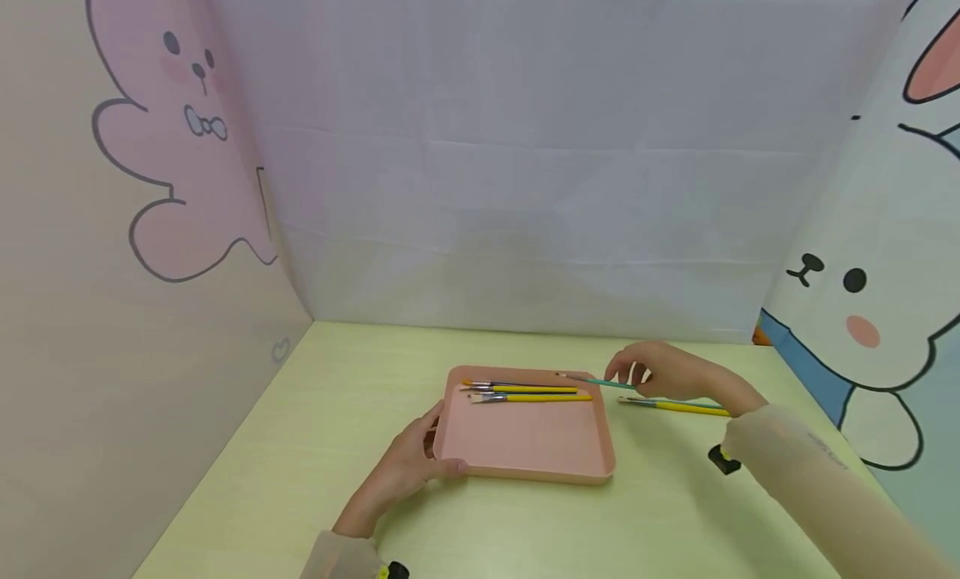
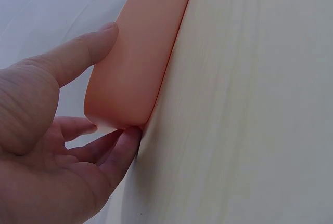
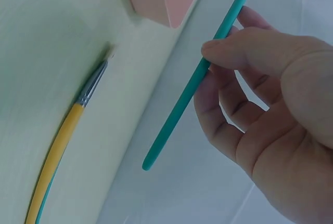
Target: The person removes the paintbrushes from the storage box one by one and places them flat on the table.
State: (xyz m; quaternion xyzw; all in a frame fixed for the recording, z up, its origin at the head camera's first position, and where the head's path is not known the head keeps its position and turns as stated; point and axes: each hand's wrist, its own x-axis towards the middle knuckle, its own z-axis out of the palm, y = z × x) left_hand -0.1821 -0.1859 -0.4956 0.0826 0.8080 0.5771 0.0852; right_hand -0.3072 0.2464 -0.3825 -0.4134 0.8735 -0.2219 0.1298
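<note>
A pink rectangular tray (image 1: 525,446) lies on the table, with several paintbrushes (image 1: 551,398) side by side near its far edge, some with yellow handles. My left hand (image 1: 405,462) holds the tray's near left corner; in the left wrist view the thumb presses one wall and the fingers touch round the corner. Above the table beside the tray's right end, my right hand (image 1: 671,372) pinches a teal-handled paintbrush (image 3: 179,104) between thumb and fingers. The brush's bristle end points left over the tray's far right corner. Below that hand, a yellow-handled paintbrush (image 1: 686,406) rests on the table.
Another teal handle (image 3: 46,195) lies right against the yellow one on the table. The pale yellow table (image 1: 360,371) ends at a white cloth backdrop (image 1: 510,187). Side walls with a pink cartoon bear (image 1: 180,146) and a white rabbit (image 1: 892,254) stand left and right.
</note>
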